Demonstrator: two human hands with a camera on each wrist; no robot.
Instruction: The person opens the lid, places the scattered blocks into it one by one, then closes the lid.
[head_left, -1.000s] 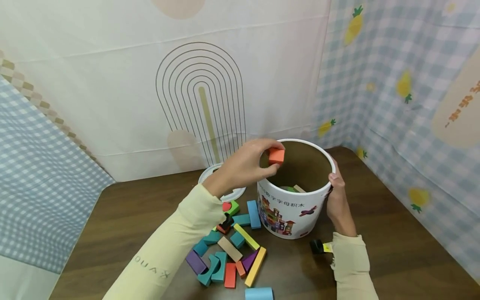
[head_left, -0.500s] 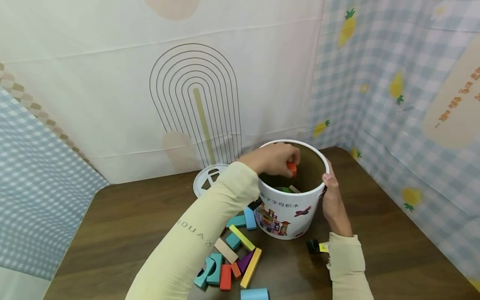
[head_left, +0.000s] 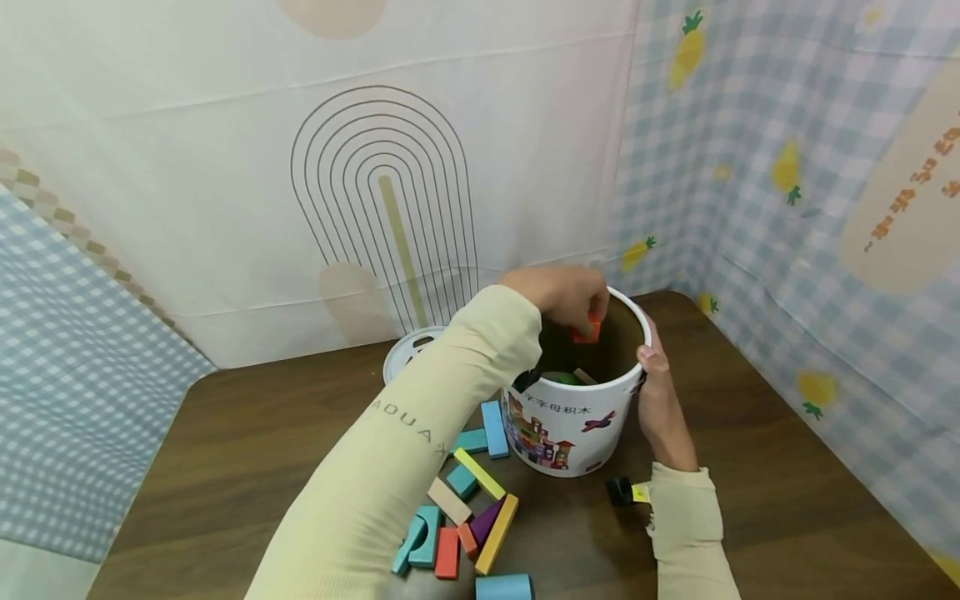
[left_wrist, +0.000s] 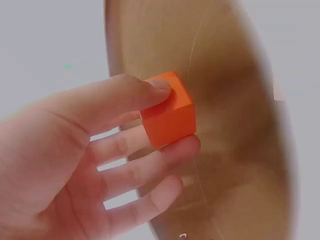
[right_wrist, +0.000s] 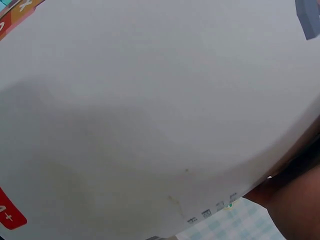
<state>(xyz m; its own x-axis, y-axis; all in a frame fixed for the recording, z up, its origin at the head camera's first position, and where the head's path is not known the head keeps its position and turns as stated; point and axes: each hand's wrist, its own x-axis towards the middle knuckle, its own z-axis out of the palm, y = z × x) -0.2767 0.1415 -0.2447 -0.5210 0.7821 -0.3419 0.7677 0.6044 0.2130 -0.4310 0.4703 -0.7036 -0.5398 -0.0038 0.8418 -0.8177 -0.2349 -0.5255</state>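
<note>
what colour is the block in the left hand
The block is bright orange, clearest in the left wrist view.

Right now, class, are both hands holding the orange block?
No, only the left hand pinches the orange block, while the right hand holds the white bucket.

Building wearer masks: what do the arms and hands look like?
Left hand and right hand: both bare. Left sleeve: long, pale yellow, dark lettering along it. Right sleeve: same pale yellow. A small black piece shows by the left one's end; a second black piece and yellow tag by the right's.
</note>
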